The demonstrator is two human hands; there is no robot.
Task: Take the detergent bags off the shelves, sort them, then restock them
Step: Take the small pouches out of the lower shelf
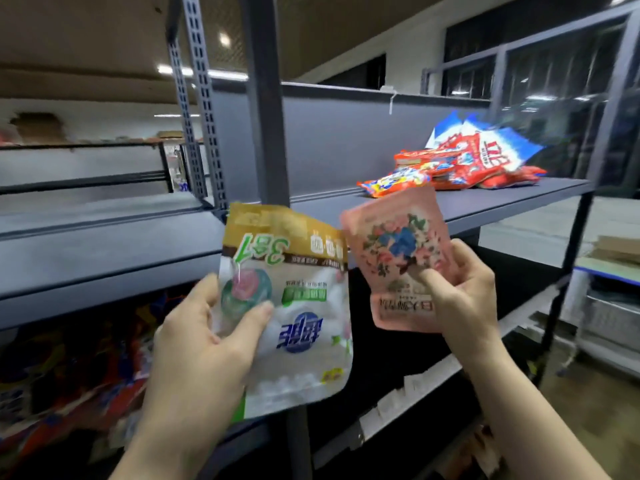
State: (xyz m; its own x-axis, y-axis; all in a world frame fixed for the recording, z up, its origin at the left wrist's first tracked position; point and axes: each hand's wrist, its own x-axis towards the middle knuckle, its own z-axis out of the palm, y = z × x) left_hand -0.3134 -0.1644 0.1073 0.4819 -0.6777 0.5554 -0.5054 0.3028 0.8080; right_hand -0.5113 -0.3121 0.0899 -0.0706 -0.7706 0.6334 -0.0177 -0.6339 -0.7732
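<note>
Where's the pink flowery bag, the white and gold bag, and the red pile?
pink bag [398, 244], head view, its flower print
white and gold bag [301, 341], head view, its white middle
red pile [464, 168], head view, top red bag

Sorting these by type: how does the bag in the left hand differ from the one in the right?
The white-and-gold bag is larger; the pink bag is smaller. The white-and-gold bag shows a round pod picture; the pink bag shows flowers. Both are held upside down, one per hand, left hand, right hand.

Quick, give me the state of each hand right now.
Left hand: holding the white and gold detergent bag.
Right hand: holding the pink floral bag.
</note>
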